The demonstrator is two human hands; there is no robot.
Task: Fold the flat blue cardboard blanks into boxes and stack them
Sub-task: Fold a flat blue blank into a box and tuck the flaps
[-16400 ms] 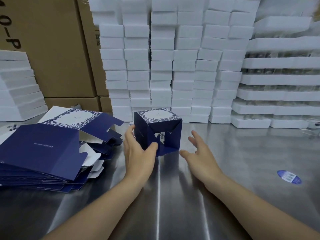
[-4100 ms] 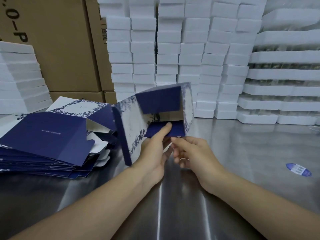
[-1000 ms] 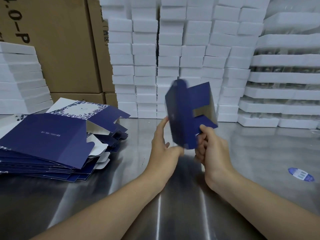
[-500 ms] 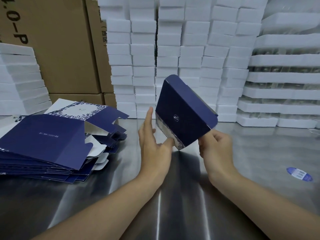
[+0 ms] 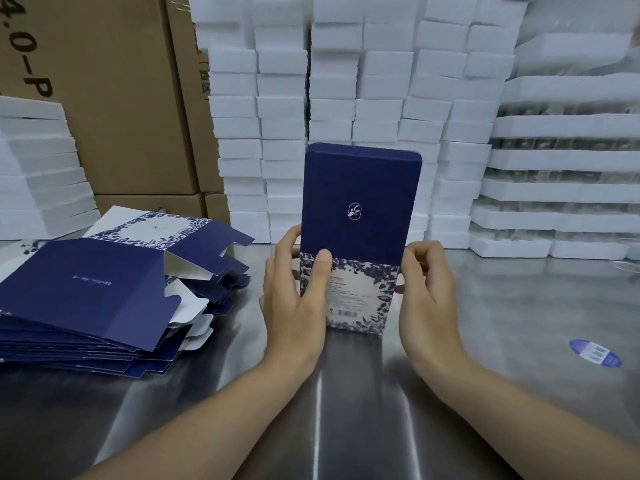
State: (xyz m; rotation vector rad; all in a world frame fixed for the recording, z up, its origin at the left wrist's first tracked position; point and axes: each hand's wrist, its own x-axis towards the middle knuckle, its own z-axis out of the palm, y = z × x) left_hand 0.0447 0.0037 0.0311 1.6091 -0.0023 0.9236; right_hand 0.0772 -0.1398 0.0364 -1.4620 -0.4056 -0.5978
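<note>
One box (image 5: 360, 216) looked fully folded, left hand (image 5: 294, 306) and right hand (image 5: 427, 299) clamped on its sides, while many blanks (image 5: 86, 292) lay unfolded, no stack visible.

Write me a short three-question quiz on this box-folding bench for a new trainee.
1. True or false: the left hand and right hand both hold the blue box upright.
2. The pile of flat blanks lies: A) left of the box, B) right of it, C) inside it.
3. What small thing lies on the table to the right of the box?
Key: 1 true; 2 A; 3 an oval blue sticker.
</note>
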